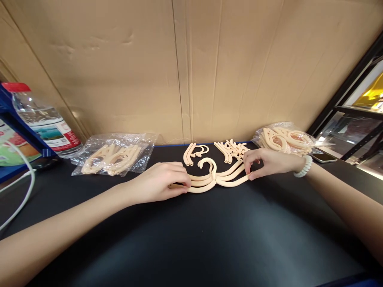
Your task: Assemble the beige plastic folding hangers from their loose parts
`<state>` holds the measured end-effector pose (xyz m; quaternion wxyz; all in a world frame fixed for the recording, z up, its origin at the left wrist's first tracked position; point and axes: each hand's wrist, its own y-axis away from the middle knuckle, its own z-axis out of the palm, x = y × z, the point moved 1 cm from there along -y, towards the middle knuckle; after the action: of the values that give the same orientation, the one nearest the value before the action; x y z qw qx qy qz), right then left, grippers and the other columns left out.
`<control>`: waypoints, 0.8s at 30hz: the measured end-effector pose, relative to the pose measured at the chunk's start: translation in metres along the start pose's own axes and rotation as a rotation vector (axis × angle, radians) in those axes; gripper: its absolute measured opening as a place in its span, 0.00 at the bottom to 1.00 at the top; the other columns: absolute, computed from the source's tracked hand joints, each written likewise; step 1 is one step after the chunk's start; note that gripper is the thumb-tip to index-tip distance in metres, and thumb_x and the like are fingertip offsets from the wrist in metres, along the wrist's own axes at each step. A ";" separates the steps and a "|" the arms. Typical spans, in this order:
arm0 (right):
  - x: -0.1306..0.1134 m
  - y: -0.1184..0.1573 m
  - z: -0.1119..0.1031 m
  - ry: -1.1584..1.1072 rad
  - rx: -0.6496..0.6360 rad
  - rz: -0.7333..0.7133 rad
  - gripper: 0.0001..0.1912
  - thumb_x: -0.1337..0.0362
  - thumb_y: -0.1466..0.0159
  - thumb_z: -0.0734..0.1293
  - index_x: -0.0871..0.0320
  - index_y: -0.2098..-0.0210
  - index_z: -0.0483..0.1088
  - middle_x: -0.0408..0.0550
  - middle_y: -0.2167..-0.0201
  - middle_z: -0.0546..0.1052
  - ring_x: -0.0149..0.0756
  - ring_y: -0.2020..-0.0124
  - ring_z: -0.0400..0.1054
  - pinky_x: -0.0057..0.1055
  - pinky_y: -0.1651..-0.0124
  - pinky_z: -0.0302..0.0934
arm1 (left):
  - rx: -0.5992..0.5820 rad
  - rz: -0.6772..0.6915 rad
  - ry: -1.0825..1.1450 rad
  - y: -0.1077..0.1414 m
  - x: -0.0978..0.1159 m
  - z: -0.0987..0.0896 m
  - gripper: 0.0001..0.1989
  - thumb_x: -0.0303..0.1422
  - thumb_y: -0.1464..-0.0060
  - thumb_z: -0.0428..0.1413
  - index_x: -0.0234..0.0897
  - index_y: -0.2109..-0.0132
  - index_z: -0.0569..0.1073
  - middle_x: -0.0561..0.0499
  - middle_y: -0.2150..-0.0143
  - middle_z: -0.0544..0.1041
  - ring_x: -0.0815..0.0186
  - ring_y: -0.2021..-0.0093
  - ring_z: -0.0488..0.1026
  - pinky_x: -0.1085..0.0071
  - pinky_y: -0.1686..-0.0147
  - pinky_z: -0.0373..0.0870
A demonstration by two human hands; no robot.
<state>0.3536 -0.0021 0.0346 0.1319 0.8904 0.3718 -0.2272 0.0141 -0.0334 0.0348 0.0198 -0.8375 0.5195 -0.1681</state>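
Note:
Several cream plastic hangers (214, 180) lie side by side on the black table (191, 239), their curved arms spreading left and right from the hooks. My left hand (163, 181) is closed on the left ends of the hanger arms. At the right ends, my right hand (259, 162) pinches the tip of the nearest arm between thumb and fingers. Behind the hangers sit a small group of cream curved pieces with hooks (189, 154) and a pile of loose cream parts (235, 149), partly behind my right hand.
A clear bag of cream parts (112, 157) lies at the left, another bag (284, 139) at the back right beside a phone (324, 156). A red-capped bottle (50, 127) and a white cable (28, 191) are far left. Cardboard (134, 71) rises behind.

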 end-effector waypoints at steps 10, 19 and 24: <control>0.000 -0.002 0.004 0.111 0.130 0.092 0.12 0.55 0.41 0.68 0.58 0.67 0.69 0.45 0.71 0.71 0.35 0.69 0.66 0.31 0.66 0.60 | 0.048 -0.031 -0.282 0.001 -0.005 0.005 0.09 0.27 0.42 0.49 0.39 0.67 0.73 0.51 0.68 0.76 0.64 0.66 0.70 0.67 0.61 0.63; -0.015 -0.004 0.009 0.127 0.032 0.130 0.30 0.50 0.42 0.68 0.61 0.46 0.66 0.40 0.77 0.67 0.32 0.77 0.61 0.29 0.73 0.54 | 0.192 -0.083 -0.165 0.000 0.007 0.030 0.12 0.33 0.41 0.52 0.38 0.50 0.72 0.44 0.48 0.74 0.57 0.49 0.71 0.61 0.49 0.67; -0.019 -0.009 0.015 0.140 0.002 0.140 0.29 0.50 0.40 0.66 0.65 0.48 0.68 0.41 0.77 0.65 0.33 0.76 0.61 0.29 0.71 0.54 | 0.189 -0.070 -0.192 0.002 0.006 0.039 0.11 0.29 0.37 0.49 0.38 0.51 0.71 0.46 0.48 0.75 0.59 0.48 0.71 0.61 0.49 0.69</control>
<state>0.3311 -0.0134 0.0307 0.1204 0.9280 0.3167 -0.1550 0.0263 -0.0451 -0.0012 0.1424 -0.8619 0.4674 -0.1358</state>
